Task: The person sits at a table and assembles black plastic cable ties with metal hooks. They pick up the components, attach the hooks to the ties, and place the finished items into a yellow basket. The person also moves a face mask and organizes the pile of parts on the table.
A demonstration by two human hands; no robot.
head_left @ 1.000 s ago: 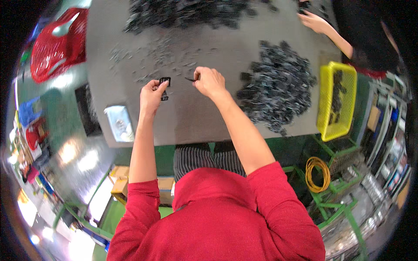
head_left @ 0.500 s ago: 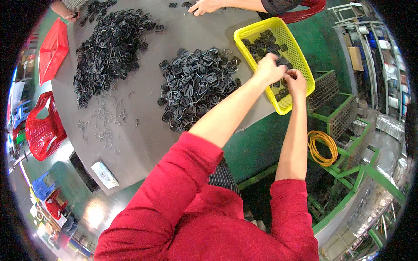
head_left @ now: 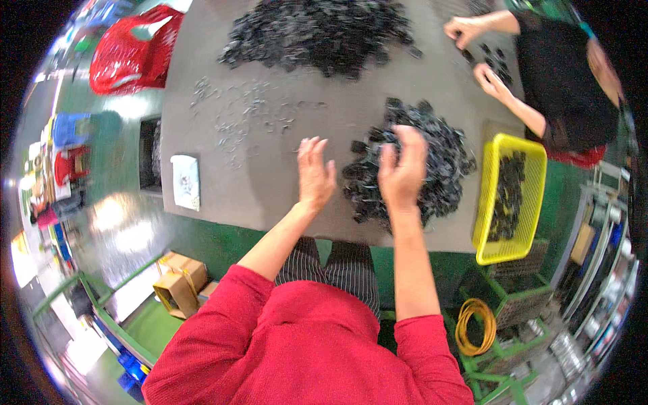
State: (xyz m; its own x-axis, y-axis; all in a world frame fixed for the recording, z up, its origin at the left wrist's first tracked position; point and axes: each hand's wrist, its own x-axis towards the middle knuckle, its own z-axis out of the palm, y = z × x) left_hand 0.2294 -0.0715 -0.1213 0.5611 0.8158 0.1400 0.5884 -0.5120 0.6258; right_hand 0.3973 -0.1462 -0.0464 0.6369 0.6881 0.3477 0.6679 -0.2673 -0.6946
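Observation:
My left hand (head_left: 315, 174) hovers above the bare grey table (head_left: 270, 196), fingers spread and nothing in it. To its right, my right hand (head_left: 403, 169) is over the near pile of small black plastic pieces (head_left: 442, 165); thumb and fingers stand apart, slightly smeared by motion, with nothing seen between them. Whether it touches the pile I cannot tell. Thin pale bits, like wire hooks, show among the black pieces. A yellow plastic basket (head_left: 538, 192) at the table's right edge holds more black pieces.
A bigger black pile (head_left: 317, 34) lies at the far side. Loose wire hooks (head_left: 253, 115) are scattered left of centre. A white-blue packet (head_left: 185, 181) lies at the left edge. At far right, a co-worker's hands (head_left: 493, 84) handle black pieces. A yellow hose coil (head_left: 476, 327) hangs below.
Both my hands have left the yellow basket and moved left, apart from each other, to the near pile and the table beside it. The view has turned to the left.

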